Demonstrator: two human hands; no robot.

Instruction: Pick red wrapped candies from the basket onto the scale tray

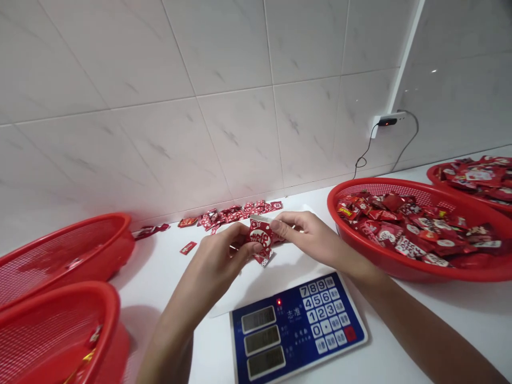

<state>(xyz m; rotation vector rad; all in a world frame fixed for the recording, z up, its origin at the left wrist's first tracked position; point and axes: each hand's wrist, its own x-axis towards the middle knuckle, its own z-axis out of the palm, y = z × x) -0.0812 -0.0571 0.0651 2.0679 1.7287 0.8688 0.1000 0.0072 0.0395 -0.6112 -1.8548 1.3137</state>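
Our left hand [216, 266] is nearly closed, thumb and fingers pinching a red-and-white printed foil sweet packet [261, 236], held with its long axis upright between both hands, just beyond a flat blue digital scale [298, 330]. Our right hand [308, 237], fingers together, touches the packet's upper edge from the right; we cannot tell whether it grips. A round red plastic mesh basket [384, 186] heaped with packets sits nearer that hand.
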